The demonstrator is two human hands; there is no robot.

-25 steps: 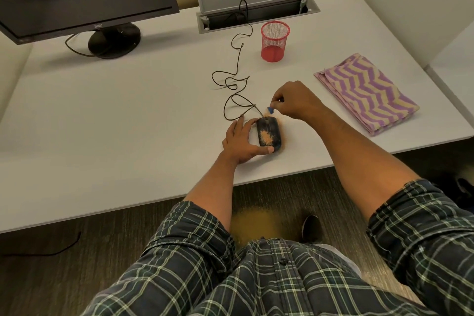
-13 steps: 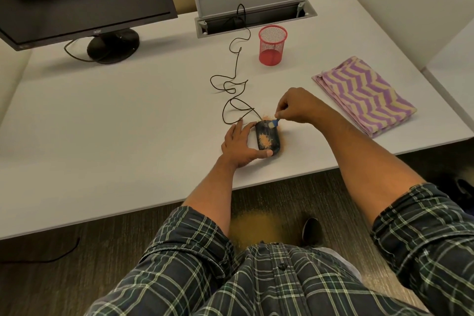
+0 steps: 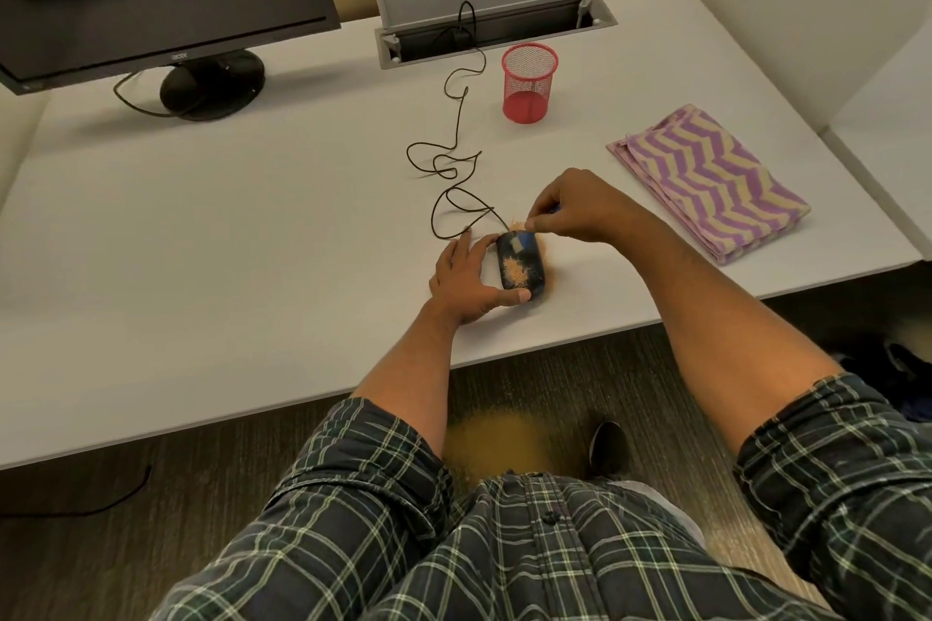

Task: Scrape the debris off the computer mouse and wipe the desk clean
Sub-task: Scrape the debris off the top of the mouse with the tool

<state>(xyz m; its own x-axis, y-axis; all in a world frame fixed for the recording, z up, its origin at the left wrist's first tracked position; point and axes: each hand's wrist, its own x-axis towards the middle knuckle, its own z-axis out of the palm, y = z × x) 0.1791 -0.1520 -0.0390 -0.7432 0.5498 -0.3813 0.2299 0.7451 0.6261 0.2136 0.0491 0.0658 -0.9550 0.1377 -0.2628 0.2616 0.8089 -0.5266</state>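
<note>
A black wired computer mouse [image 3: 532, 267] lies near the front edge of the white desk [image 3: 227, 227], with orange-tan debris [image 3: 514, 271] on its top. My left hand [image 3: 466, 280] grips the mouse from its left side, thumb at its near end. My right hand [image 3: 580, 207] pinches a small blue scraper [image 3: 524, 241], whose blade rests on the far end of the mouse. More orange crumbs lie on the desk beside the mouse's far and right sides. A folded purple and cream zigzag cloth [image 3: 706, 182] lies to the right.
The mouse cable [image 3: 454, 156] loops back to a grey cable hatch [image 3: 494, 20]. A red mesh pen cup [image 3: 528, 83] stands behind my hands. A black monitor [image 3: 151, 0] occupies the far left. Orange powder [image 3: 494, 444] and a shoe [image 3: 607, 449] show on the floor.
My right hand has brought the scraper from just beyond the mouse onto its far end. The debris patch on the mouse looks smaller. My left hand has kept its hold.
</note>
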